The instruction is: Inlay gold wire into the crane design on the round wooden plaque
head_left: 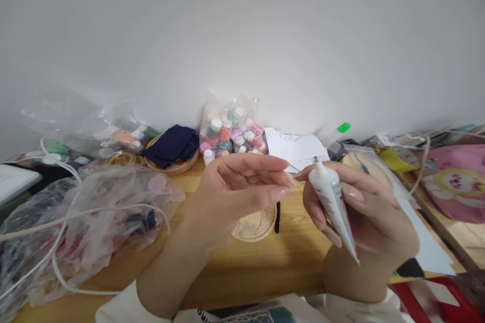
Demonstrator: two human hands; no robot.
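Observation:
My right hand (364,207) is wrapped round a white tube (330,197), its narrow nozzle pointing up and its flat end down. Just left of it, my left hand (246,181) is raised with the thumb apart from the fingers and nothing visible between them. The fingertips of my left hand come close to the nozzle; whether they touch my right hand is hard to tell. Below my left hand, a round wooden disc (254,227) with line patterns lies on the wooden table (261,272), partly hidden by the hand. A thin black stick (278,217) lies beside the disc.
Crumpled plastic bags (94,227) and a white cable (62,227) cover the left side. Behind are dark blue cloth (174,145), a bag of small jars (231,128) and white paper (297,149). A pink bag (454,181) lies at right, a red item (417,303) near the front.

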